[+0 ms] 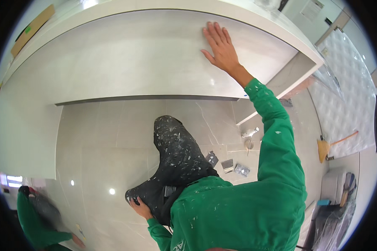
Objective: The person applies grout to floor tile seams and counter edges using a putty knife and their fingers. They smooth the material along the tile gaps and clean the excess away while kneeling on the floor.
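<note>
Stiff, smooth panel under your flat right hand

Your right hand (223, 52) lies palm-down on the long white panel (125, 62), its four fingers straight and a little apart, thumb out to the left. It looks to be touching, and it grips nothing. The panel sits below the front edge of the white tabletop (113, 9), and your palm is toward its right part, fingertips near that edge. A marbled end wall (287, 73) stands at the tabletop's right-hand corner.

Expect the panel to be stiff and, at such a length, probably heavy. The soft sheen suggests a smooth face that gives bare fingers little purchase, so a broad palm suits it better than fingertips. Its lower edge, along the dark gap (146, 99), seems the likeliest place to hook fingers; whether there is room behind it, you cannot tell. Treat corners and edges as easy to chip.

Your left hand (141, 208) lies over your left knee, fingers slightly parted and no object visible in it. On the floor (96, 163), near your dark trousers (176, 144), lie small packets (227, 165).
</note>
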Motion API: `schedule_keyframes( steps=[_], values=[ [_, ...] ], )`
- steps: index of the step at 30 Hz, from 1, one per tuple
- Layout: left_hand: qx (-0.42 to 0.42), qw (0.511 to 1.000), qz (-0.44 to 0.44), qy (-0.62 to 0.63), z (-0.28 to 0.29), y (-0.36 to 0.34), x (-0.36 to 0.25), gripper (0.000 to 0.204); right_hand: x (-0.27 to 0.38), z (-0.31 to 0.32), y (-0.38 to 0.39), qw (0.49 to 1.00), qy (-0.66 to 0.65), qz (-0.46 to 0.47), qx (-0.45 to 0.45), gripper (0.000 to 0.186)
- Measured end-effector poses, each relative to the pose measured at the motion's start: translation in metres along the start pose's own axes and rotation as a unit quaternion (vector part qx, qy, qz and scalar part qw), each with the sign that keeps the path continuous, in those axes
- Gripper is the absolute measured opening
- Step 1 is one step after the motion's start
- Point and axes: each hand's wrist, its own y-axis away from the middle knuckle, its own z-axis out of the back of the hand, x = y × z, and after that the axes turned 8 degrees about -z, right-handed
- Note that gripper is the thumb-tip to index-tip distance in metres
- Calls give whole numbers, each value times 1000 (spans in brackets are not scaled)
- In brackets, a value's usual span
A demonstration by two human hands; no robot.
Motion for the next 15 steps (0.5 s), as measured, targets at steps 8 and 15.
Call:
schedule_keyframes(
  steps=[8, 15],
  values=[
    [18, 1000, 5, -4, 1, 2, 0, 54, -46, 4, 25, 993, 117, -19, 12, 68],
    [27, 999, 2, -21, 2, 5, -5, 54, -88, 25, 65, 986, 147, -69, 27, 69]
  ],
)
